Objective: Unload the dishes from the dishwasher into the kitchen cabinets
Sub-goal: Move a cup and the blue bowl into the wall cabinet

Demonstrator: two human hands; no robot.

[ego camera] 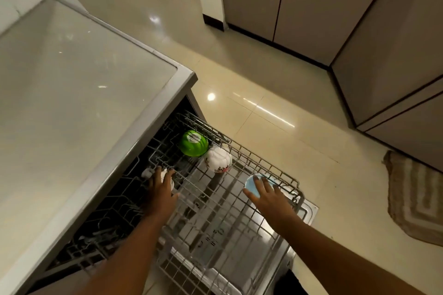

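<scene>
Hands should lift straight up to clear the rack (pixel 239 199) wires: left hand (pixel 161 189) wraps a white cup (pixel 167 176), right hand (pixel 265 195) holds a blue cup (pixel 251 183) at the outer rim.

Both forearms are bare to the frame edge; left hand (pixel 160 190) and right hand (pixel 268 196) wear no gloves, rings or watch.

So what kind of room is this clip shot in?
A home kitchen, most likely: a pulled-out dishwasher rack under a counter, bowls in it, and cabinets on a tiled floor.
</scene>
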